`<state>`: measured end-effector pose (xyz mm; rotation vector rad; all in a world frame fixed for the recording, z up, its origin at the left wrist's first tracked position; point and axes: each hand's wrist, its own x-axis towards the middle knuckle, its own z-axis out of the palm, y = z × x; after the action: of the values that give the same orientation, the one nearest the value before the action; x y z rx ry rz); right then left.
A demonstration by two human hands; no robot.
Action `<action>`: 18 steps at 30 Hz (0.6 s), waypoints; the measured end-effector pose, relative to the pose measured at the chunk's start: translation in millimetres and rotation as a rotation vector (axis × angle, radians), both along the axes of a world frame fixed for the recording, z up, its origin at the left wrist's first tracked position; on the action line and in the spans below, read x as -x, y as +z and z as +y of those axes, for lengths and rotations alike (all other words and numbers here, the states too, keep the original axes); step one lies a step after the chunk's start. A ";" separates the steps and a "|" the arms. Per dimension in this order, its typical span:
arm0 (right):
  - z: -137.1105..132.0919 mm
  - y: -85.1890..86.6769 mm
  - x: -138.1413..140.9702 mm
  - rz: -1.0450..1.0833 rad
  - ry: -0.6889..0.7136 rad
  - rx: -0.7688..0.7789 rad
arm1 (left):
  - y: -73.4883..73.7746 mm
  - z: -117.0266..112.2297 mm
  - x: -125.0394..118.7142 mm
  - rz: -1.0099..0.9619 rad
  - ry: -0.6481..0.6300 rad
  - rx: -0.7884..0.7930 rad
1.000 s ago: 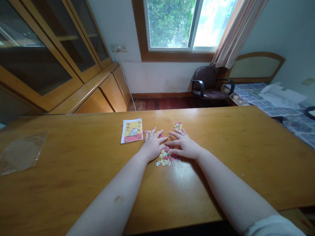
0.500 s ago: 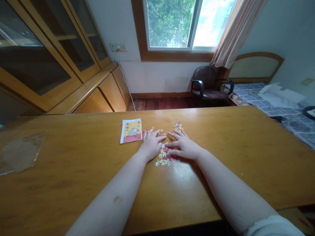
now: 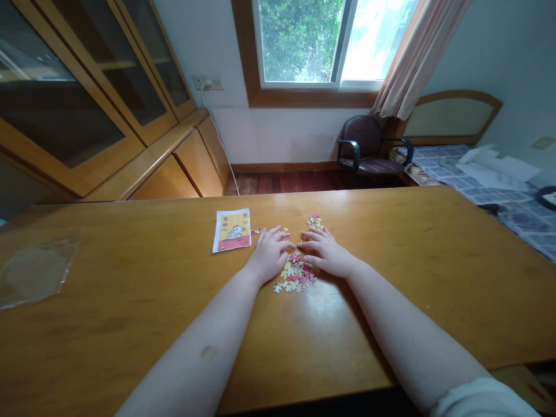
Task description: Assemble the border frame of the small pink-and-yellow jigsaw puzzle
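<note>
A heap of small yellow, pink and white jigsaw pieces [image 3: 296,274] lies on the wooden table [image 3: 130,272]. My left hand [image 3: 270,253] rests flat on the left part of the heap, fingers spread. My right hand [image 3: 326,252] lies flat on the right part, fingers stretched toward the left hand so the fingertips nearly meet. A few more pieces [image 3: 314,220] sit just beyond my right hand. Left of my left hand lies a yellow picture card [image 3: 232,230] showing a white cartoon animal.
A crumpled clear plastic bag [image 3: 37,269] lies at the table's left end. Beyond the table stand a dark armchair [image 3: 369,147], wooden glass-door cabinets [image 3: 87,98] on the left, and a bed with papers [image 3: 490,174] on the right.
Both hands have slid a little away from me over the pieces, baring more of the heap near me. The fingertips have drawn closer together.
</note>
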<state>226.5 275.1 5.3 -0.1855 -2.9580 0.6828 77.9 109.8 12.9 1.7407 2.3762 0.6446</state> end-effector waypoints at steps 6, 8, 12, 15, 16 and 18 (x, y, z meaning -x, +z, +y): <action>5.2 -2.6 1.7 0.032 -0.193 -0.120 | 1.5 0.2 -0.3 -0.039 -0.036 0.007; 3.6 -2.1 2.6 0.049 -0.202 -0.146 | 2.5 0.1 -0.2 -0.042 -0.043 -0.004; -5.3 -3.6 4.8 0.057 -0.059 -0.144 | 3.1 -0.3 -0.6 -0.041 -0.085 -0.019; -9.5 -8.6 6.7 0.068 -0.017 -0.135 | 2.3 -0.5 -1.8 -0.050 -0.077 -0.025; -9.5 -10.3 7.3 0.079 -0.020 -0.128 | 2.0 -0.6 -2.2 -0.053 -0.072 -0.026; -8.1 -12.6 8.2 0.104 -0.032 -0.109 | 1.1 -0.7 -2.7 -0.056 -0.066 -0.030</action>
<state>218.3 267.0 -7.3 -0.1829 -2.8765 0.5096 80.6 109.1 13.9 1.7802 2.2737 0.7129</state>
